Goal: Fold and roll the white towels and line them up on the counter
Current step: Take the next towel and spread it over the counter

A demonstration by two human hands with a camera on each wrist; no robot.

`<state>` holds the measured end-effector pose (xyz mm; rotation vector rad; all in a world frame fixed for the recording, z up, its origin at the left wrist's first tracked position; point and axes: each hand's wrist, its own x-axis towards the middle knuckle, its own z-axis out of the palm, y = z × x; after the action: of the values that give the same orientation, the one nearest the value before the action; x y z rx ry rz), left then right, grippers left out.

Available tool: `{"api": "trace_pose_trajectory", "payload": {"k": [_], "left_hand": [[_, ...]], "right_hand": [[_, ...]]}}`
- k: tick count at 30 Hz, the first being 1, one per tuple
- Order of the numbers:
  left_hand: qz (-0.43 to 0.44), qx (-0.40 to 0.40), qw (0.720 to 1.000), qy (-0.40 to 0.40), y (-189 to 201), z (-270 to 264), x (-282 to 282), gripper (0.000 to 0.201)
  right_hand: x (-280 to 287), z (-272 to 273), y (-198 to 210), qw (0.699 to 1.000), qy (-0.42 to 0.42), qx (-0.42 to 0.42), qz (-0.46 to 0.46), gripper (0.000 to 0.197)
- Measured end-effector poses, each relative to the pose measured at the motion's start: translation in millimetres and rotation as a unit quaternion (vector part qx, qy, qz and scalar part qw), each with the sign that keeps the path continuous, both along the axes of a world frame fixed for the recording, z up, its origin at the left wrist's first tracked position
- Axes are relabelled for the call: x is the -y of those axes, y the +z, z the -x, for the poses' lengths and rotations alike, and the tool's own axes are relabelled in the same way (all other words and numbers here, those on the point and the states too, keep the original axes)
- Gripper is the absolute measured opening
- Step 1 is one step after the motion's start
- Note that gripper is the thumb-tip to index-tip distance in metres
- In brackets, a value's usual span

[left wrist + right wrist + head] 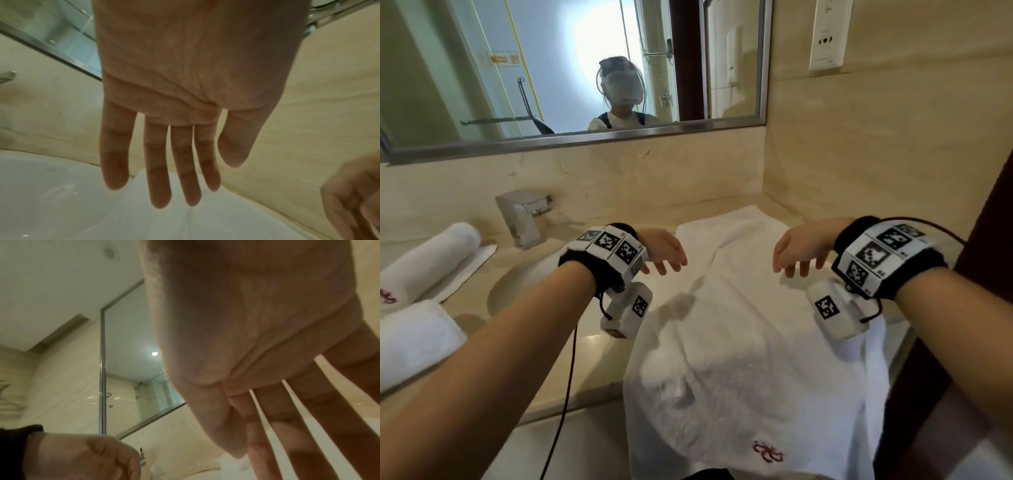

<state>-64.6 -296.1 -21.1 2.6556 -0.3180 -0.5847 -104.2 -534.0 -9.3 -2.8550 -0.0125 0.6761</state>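
Note:
A white towel (750, 342) with a red embroidered mark lies lengthwise on the beige counter (585, 363); its near end hangs over the front edge. My left hand (664, 253) hovers above the towel's far left part with straight, spread fingers (160, 178) and holds nothing. My right hand (796, 251) hovers above the far right part, its fingers (287, 426) straight and pointing down, also empty. The towel (195, 224) shows below the left fingertips. A rolled white towel (431, 260) lies at the far left, and a second white towel (414, 339) lies in front of it.
A chrome faucet (522, 219) stands behind the white sink basin (530, 291) left of the towel. A mirror (571, 68) fills the back wall. A beige side wall with a socket (828, 34) and a dark door edge (989, 240) bound the right.

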Motion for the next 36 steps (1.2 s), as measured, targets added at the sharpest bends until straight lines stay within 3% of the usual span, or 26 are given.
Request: {"api": "trace_pose_trajectory", "payload": {"k": [4,9,11,14,18,24,27,28,30,33,36], "left_hand": [[0.075,0.010,0.993,0.089,-1,-40,-5,0.014],[0.152,0.000,0.969,0.193,-24,-87,-20,0.026],[0.182,-0.015,0.954,0.238,-37,-100,-27,0.026],[0.192,-0.057,0.943,0.265,-60,-114,-37,0.022],[0.127,-0.176,0.954,0.208,-86,-107,-48,0.035],[0.008,-0.153,0.982,0.110,-105,-89,-48,0.047],[-0.040,-0.142,0.986,0.073,-112,-87,-48,0.042],[-0.058,-0.124,0.986,0.097,-110,-83,-50,0.043],[-0.108,-0.044,0.986,0.119,-107,-77,-57,0.041],[-0.157,0.002,0.984,0.088,-109,-76,-60,0.033],[-0.164,-0.011,0.985,0.055,-108,-76,-55,0.023]], "right_hand": [[-4,-36,-8,0.999,-0.027,0.027,-0.030,0.028],[-18,-85,-14,0.990,-0.059,0.069,-0.112,0.030],[-31,-94,-14,0.984,-0.041,0.062,-0.162,0.027],[-62,-91,-13,0.979,0.053,0.018,-0.197,0.021],[-121,-73,-17,0.955,0.259,-0.066,-0.129,0.014],[-166,-40,-42,0.864,0.497,-0.075,-0.011,0.044],[-172,-30,-48,0.850,0.524,-0.043,-0.032,0.048],[-173,-29,-47,0.850,0.523,-0.035,-0.042,0.051],[-174,-26,-45,0.851,0.523,-0.015,-0.046,0.051],[-176,-22,-43,0.846,0.533,0.008,-0.020,0.030],[-179,-18,-47,0.833,0.552,0.024,0.026,0.016]]}}
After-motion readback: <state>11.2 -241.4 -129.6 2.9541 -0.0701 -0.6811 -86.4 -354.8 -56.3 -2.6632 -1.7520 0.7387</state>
